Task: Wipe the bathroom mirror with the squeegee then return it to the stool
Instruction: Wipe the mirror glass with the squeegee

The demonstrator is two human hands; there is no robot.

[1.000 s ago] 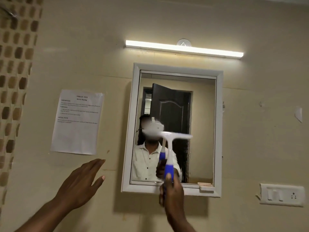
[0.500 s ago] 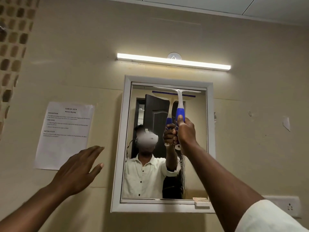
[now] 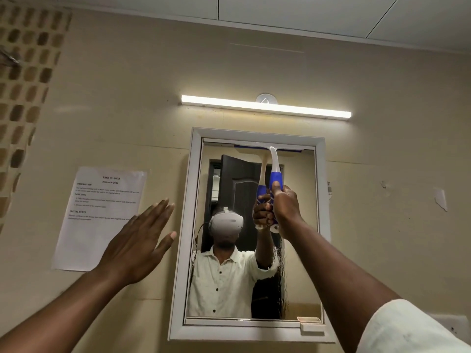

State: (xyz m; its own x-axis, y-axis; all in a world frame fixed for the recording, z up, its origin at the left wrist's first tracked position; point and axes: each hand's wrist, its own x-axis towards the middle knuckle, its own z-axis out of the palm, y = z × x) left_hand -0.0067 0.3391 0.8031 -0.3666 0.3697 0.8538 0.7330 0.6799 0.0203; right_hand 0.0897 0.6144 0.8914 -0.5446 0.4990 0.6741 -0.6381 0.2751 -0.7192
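One hand, your right hand [image 3: 284, 205], clenches the squeegee [image 3: 274, 159] handle with its blade set at the mirror [image 3: 229, 174] glass's top right edge, your left hand [image 3: 137, 248] open and empty; wiping step, next calling for a steady downward pull.

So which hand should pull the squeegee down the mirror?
The right hand: it already grips the squeegee, blade at the top of the mirror. The left hand is open, off beside the frame.

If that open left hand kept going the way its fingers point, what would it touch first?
Probably the mirror's white frame: the left hand points up and right toward it. Depth is unclear, so it could meet the wall first.
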